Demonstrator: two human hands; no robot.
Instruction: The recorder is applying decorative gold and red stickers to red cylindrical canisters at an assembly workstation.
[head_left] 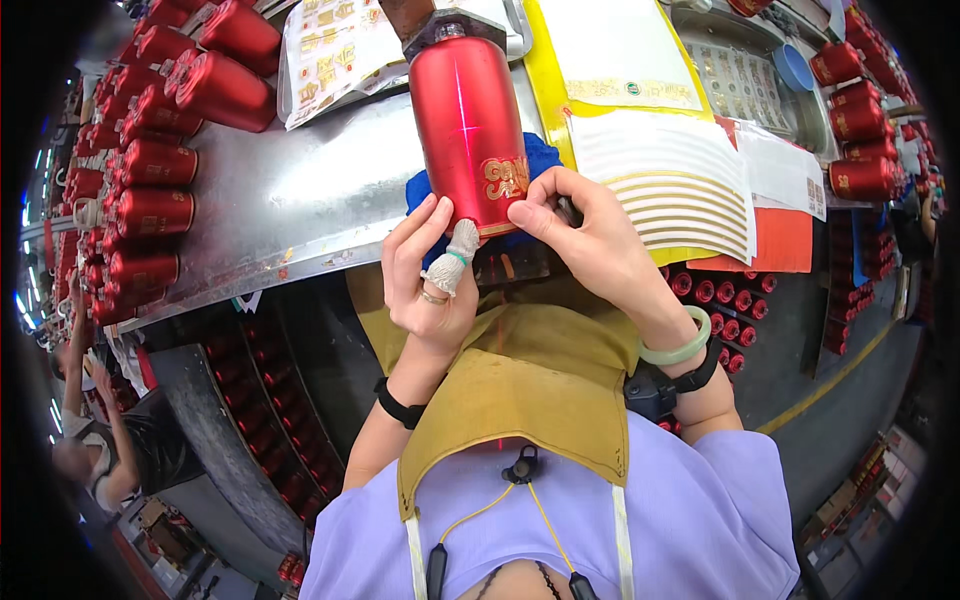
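Note:
A glossy red bottle (463,110) lies with its neck away from me, and its base end is towards me over a blue cloth (540,152). Gold lettering (505,178) decorates the bottle close to its base, and a thin gold band runs along the base edge. My left hand (430,270) has its fingertips against the bottle's lower left side. A whitish cover wraps one digit, which presses on the base edge. My right hand (590,230) closes at the lower right edge, thumb on the bottle beside the lettering. Whatever lies under the fingertips is hidden.
Right of the bottle, sheets of curved gold stripes (665,190) lie on a yellow sheet (552,75). A metal tray (745,75) holds a decal sheet and a blue cup (793,68). Red bottles (225,90) crowd the left side. Another person (115,440) is at far left.

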